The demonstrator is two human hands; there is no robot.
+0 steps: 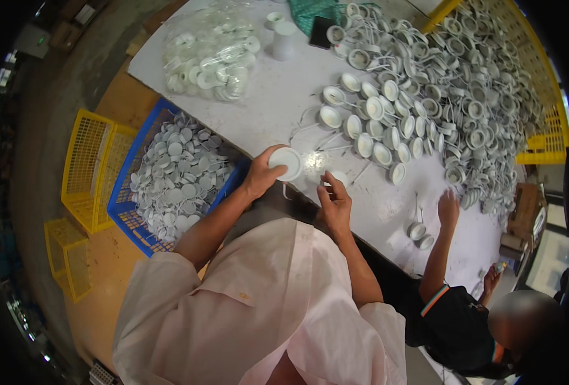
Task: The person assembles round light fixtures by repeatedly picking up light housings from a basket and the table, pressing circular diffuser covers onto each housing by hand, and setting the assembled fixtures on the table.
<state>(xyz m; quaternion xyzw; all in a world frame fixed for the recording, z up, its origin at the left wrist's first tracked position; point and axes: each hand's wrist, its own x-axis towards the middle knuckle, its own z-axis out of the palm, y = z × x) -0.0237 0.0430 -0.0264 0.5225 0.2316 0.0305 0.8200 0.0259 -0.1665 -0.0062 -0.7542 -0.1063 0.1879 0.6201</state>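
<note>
A round white lamp housing (285,164) is gripped at its rim by my left hand (265,174), thumb across its face. A short wire hangs below it, over the table's near edge. My right hand (336,202) is curled just to the right, apart from the housing. At its fingertips is a small white disc (340,178), partly hidden behind the fingers; they seem to pinch it. Beyond my hands, several white round lamp housings with wires (374,109) stand in loose rows on the white table (259,125).
At left, a blue basket (121,208) holds many white discs beside yellow crates (88,170). A clear bag of white rings (214,58) and a white container (284,42) lie far off. Grey housings (464,96) heap at right, near a co-worker's hand (448,208).
</note>
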